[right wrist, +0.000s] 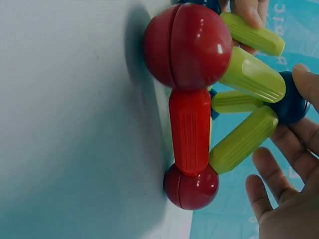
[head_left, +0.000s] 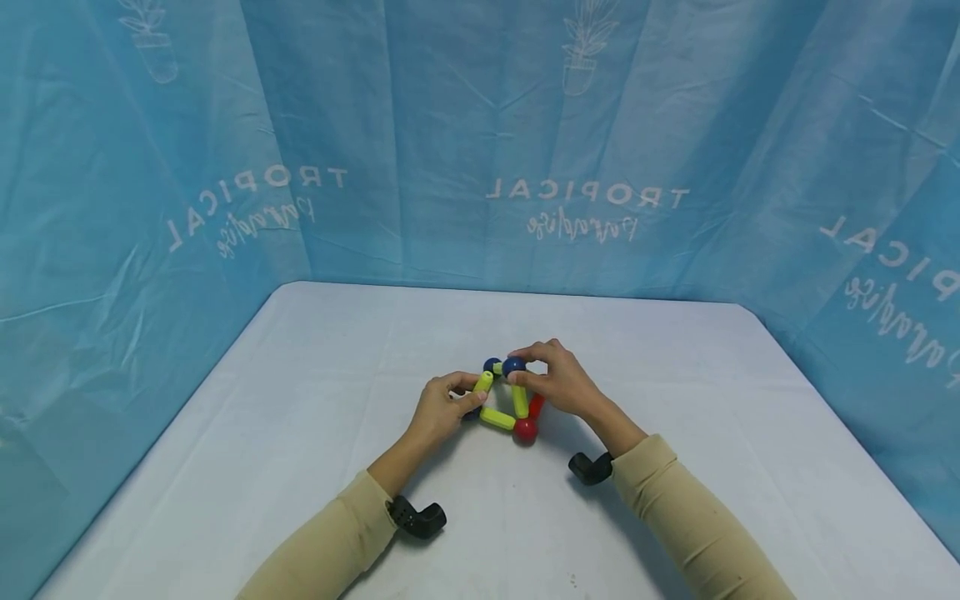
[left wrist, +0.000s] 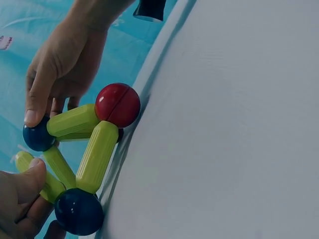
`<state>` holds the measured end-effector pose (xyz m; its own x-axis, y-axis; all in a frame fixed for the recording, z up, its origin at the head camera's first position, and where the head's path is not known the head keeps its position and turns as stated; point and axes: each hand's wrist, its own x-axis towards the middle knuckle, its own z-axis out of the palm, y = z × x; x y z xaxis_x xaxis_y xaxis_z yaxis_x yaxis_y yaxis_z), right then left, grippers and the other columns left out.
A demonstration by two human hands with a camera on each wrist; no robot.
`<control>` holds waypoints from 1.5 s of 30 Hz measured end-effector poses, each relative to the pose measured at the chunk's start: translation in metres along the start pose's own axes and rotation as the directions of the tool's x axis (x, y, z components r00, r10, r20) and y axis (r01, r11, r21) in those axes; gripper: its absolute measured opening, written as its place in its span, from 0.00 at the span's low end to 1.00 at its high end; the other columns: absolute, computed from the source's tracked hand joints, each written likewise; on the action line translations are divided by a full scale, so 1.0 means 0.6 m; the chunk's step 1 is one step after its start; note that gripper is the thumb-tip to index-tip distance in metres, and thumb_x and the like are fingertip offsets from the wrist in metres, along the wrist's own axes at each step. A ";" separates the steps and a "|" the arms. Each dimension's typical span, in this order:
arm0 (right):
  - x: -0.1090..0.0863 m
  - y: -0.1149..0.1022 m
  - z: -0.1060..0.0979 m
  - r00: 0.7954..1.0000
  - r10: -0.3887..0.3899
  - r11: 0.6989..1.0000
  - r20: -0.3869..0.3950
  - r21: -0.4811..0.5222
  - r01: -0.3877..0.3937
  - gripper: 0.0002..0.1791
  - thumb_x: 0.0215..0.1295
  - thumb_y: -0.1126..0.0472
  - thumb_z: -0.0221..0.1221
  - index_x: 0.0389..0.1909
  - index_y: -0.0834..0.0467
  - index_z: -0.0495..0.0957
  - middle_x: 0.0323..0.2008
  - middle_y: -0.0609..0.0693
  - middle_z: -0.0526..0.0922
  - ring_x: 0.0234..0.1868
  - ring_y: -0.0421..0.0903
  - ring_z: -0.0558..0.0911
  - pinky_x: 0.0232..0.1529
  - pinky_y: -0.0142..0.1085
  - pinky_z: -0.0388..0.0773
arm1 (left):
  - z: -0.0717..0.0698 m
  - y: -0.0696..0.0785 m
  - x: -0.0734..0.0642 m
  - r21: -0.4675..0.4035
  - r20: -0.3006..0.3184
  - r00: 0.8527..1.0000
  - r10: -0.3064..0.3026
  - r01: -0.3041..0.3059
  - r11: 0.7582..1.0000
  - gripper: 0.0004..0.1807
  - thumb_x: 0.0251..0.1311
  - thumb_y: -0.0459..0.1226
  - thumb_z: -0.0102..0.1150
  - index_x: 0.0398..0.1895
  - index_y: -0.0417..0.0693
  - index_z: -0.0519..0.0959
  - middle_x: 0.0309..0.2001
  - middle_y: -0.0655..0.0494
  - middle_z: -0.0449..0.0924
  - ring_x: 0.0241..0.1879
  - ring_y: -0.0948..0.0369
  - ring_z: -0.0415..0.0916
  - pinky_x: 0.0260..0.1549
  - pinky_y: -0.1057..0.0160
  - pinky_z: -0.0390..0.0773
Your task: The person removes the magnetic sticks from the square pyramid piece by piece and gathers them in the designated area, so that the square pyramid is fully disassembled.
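Observation:
A construction of yellow-green rods, a red rod (right wrist: pixel 190 132) and red and blue balls stands on the white table. My right hand (head_left: pixel 561 379) pinches the blue ball (head_left: pixel 513 367) at its top between thumb and fingers. From that ball, yellow-green rods slope down to the near red ball (head_left: pixel 526 431) and a second red ball (right wrist: pixel 192 186). My left hand (head_left: pixel 438 408) pinches a yellow-green rod (head_left: pixel 484 383), tilted upward, its upper end free. The rod's lower end meets the left blue ball (left wrist: pixel 79 211). Another blue ball (head_left: pixel 491 366) shows behind, partly hidden.
The white tabletop (head_left: pixel 300 467) extends around the construction. Blue printed sheets (head_left: pixel 450 125) hang along its back and sides. Each wrist wears a black camera mount (head_left: pixel 420 518) that juts inward over the table.

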<state>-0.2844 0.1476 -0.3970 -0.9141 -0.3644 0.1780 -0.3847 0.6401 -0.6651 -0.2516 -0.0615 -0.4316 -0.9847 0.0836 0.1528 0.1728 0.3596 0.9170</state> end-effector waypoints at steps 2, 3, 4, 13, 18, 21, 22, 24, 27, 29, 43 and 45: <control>0.001 0.002 -0.001 1.000 0.015 1.000 0.014 0.019 -0.015 0.24 0.58 0.47 0.63 0.55 0.50 0.78 0.51 0.50 0.78 0.56 0.51 0.70 0.55 0.50 0.75 | -0.002 0.001 -0.002 -0.005 0.002 1.000 0.000 0.000 1.000 0.12 0.55 0.36 0.65 0.42 0.45 0.83 0.38 0.50 0.85 0.38 0.62 0.71 0.32 0.67 0.70; 0.002 0.003 -0.002 1.000 0.021 0.999 0.018 0.028 -0.021 0.25 0.58 0.47 0.63 0.56 0.50 0.77 0.52 0.50 0.77 0.56 0.51 0.70 0.56 0.50 0.74 | -0.003 0.001 -0.003 -0.011 0.004 1.000 0.000 0.000 1.000 0.12 0.54 0.36 0.65 0.42 0.44 0.83 0.38 0.50 0.85 0.38 0.62 0.72 0.32 0.67 0.70; 0.002 0.003 -0.003 0.999 0.026 0.999 0.022 0.036 -0.026 0.25 0.59 0.48 0.63 0.56 0.50 0.77 0.52 0.50 0.77 0.57 0.51 0.70 0.57 0.50 0.74 | -0.004 0.002 -0.004 -0.012 0.004 1.000 0.000 0.000 1.000 0.12 0.54 0.35 0.65 0.42 0.45 0.83 0.38 0.50 0.85 0.38 0.61 0.72 0.34 0.66 0.70; 0.001 0.006 -0.007 1.000 -0.021 0.999 -0.003 0.029 0.021 0.23 0.61 0.50 0.61 0.57 0.50 0.77 0.51 0.50 0.79 0.52 0.56 0.69 0.54 0.49 0.72 | -0.002 0.005 -0.018 0.034 0.017 1.000 0.017 -0.017 0.999 0.10 0.53 0.37 0.66 0.40 0.47 0.83 0.38 0.53 0.85 0.42 0.58 0.72 0.42 0.62 0.67; 0.000 0.008 -0.007 0.998 -0.044 0.999 -0.038 0.002 0.044 0.22 0.60 0.52 0.62 0.56 0.51 0.77 0.49 0.50 0.79 0.53 0.56 0.68 0.53 0.53 0.70 | 0.001 0.010 -0.025 0.035 0.024 1.000 0.016 -0.017 0.999 0.10 0.53 0.37 0.67 0.38 0.47 0.83 0.37 0.54 0.85 0.42 0.58 0.72 0.40 0.62 0.67; 0.000 0.009 -0.006 0.997 -0.052 0.999 -0.057 -0.014 0.051 0.22 0.60 0.51 0.62 0.55 0.50 0.78 0.47 0.49 0.78 0.53 0.56 0.68 0.53 0.52 0.70 | 0.002 0.012 -0.027 0.034 0.018 1.000 0.014 -0.015 0.999 0.10 0.53 0.38 0.67 0.39 0.47 0.83 0.37 0.54 0.85 0.42 0.58 0.72 0.41 0.62 0.67; 0.000 0.009 -0.006 0.997 -0.055 0.998 -0.061 -0.020 0.054 0.22 0.60 0.51 0.62 0.55 0.51 0.78 0.46 0.49 0.78 0.53 0.55 0.68 0.53 0.52 0.70 | 0.002 0.013 -0.027 0.033 0.015 1.000 0.014 -0.015 0.999 0.10 0.53 0.38 0.66 0.39 0.47 0.83 0.37 0.54 0.85 0.42 0.58 0.72 0.41 0.62 0.67; 0.000 0.009 -0.005 0.996 -0.059 0.998 -0.066 -0.027 0.057 0.21 0.60 0.51 0.63 0.55 0.51 0.78 0.45 0.49 0.78 0.52 0.54 0.68 0.52 0.52 0.71 | 0.004 0.012 -0.029 0.029 0.010 1.000 0.013 -0.013 0.999 0.10 0.53 0.38 0.66 0.39 0.47 0.83 0.37 0.53 0.85 0.42 0.58 0.72 0.41 0.62 0.67; -0.001 0.009 -0.004 0.996 -0.064 0.998 -0.068 -0.033 0.062 0.21 0.60 0.52 0.62 0.55 0.53 0.78 0.44 0.50 0.77 0.51 0.54 0.68 0.51 0.51 0.71 | 0.007 0.012 -0.032 0.008 0.001 1.000 0.008 -0.008 1.000 0.10 0.53 0.37 0.66 0.39 0.46 0.83 0.37 0.52 0.85 0.41 0.60 0.72 0.41 0.63 0.67; -0.001 0.009 -0.005 0.995 -0.063 0.998 -0.073 -0.035 0.060 0.21 0.60 0.53 0.62 0.54 0.54 0.78 0.44 0.50 0.77 0.51 0.55 0.68 0.50 0.51 0.72 | 0.010 0.011 -0.035 0.000 0.002 1.000 0.009 -0.009 1.000 0.10 0.53 0.37 0.66 0.39 0.45 0.82 0.36 0.52 0.84 0.40 0.61 0.72 0.41 0.63 0.67; 0.000 0.013 -0.004 0.995 -0.063 0.997 -0.075 -0.038 0.060 0.22 0.61 0.54 0.61 0.56 0.54 0.77 0.46 0.51 0.77 0.52 0.56 0.68 0.51 0.51 0.72 | 0.012 0.016 -0.029 0.023 -0.007 0.999 0.040 -0.039 0.999 0.11 0.55 0.37 0.64 0.41 0.45 0.81 0.39 0.51 0.86 0.46 0.55 0.76 0.50 0.51 0.69; 0.000 0.012 -0.004 0.995 -0.068 0.997 -0.077 -0.045 0.065 0.21 0.60 0.54 0.61 0.55 0.53 0.78 0.46 0.51 0.77 0.51 0.57 0.68 0.50 0.50 0.72 | 0.012 0.012 -0.028 0.034 -0.004 0.999 0.050 -0.050 0.998 0.11 0.55 0.37 0.65 0.41 0.45 0.81 0.39 0.51 0.86 0.46 0.55 0.77 0.48 0.52 0.70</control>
<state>-0.2873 0.1540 -0.3998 -0.8930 -0.3539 0.2780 -0.4483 0.6448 -0.6191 -0.2335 -0.0535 -0.4306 -0.9749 0.0978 0.1998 0.2222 0.3862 0.8952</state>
